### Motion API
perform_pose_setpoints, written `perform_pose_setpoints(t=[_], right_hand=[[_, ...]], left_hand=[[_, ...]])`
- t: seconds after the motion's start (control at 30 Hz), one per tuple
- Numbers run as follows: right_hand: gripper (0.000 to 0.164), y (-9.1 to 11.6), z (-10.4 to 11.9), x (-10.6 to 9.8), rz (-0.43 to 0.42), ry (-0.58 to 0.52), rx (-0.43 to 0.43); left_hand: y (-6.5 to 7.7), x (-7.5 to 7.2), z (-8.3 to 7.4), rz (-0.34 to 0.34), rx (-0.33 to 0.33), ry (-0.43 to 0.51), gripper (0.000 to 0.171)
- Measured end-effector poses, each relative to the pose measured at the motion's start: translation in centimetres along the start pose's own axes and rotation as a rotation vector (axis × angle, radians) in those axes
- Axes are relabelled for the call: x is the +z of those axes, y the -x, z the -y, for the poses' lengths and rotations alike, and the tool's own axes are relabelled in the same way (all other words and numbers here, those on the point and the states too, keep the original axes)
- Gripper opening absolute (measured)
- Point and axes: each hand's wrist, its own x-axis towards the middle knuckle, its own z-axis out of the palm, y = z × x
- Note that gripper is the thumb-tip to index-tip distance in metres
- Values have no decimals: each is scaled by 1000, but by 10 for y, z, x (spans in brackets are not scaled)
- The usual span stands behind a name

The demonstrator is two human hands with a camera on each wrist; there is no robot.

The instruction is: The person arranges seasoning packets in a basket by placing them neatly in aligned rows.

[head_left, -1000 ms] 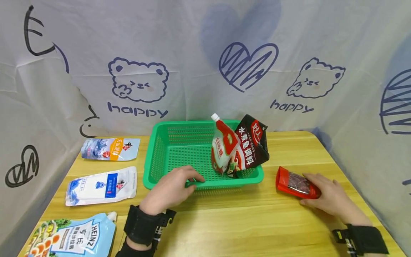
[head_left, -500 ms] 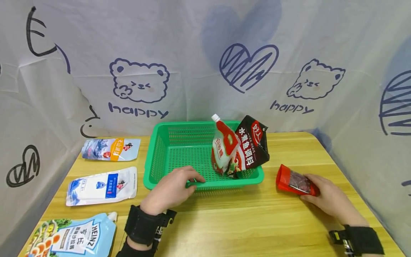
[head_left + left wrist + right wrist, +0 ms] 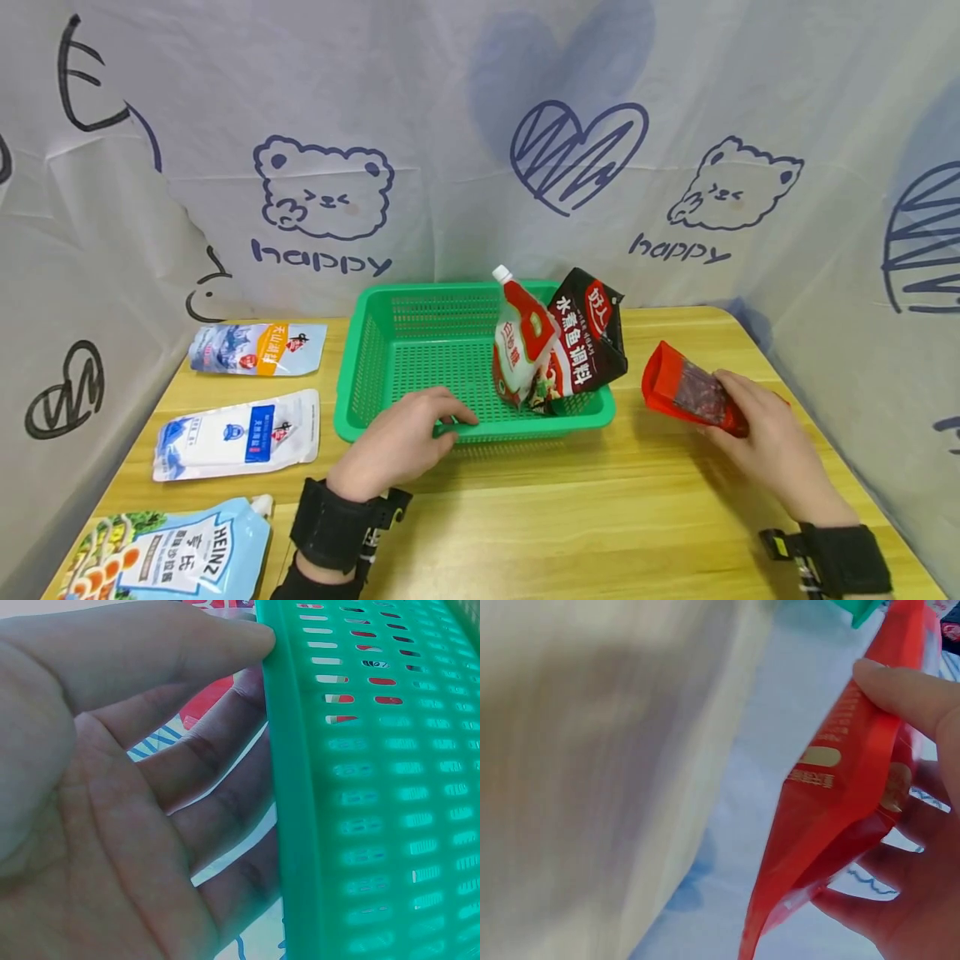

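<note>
My left hand pinches the front rim of a green plastic basket, thumb on one side and fingers on the other, as the left wrist view confirms on the basket's wall. In the basket's right half lean a red-and-white spouted pouch with a white cap and a black seasoning packet. To the right of the basket, my right hand grips a red pouch with a clear window showing dark contents. In the right wrist view this pouch is tilted between thumb and fingers, off the table.
Down the left side of the wooden table lie a blue-and-orange pouch, a white-and-blue pouch and a light-blue Heinz pouch. A pale cloth with drawn bears and hearts surrounds the table.
My right hand has raised the red pouch off the table and tipped its far end upward. The left hand has stayed on the basket rim.
</note>
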Motion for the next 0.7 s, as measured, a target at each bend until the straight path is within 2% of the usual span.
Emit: perform_pose_setpoints(t=[0.2,0.3,0.43,0.53,0.7], right_hand=[[87,-9,13,-9,-137,-43,-61],[74,-13,20,-13,-197,-57,-81],[92,-18,33,-18,-260,-60,-87],[92,-22,44,-23,-295,-62,-90],[69,-31,65,-27,-343,-99,-125]], left_hand=[[0,0,0,0,-3,0,27],[-1,0,0,-2,-1,-1,27],[-1,0,0,-5,7,-1,27],[-1,-1,0,-5,8,-3,27],[-1,-1,0,-2,2,-3,26]])
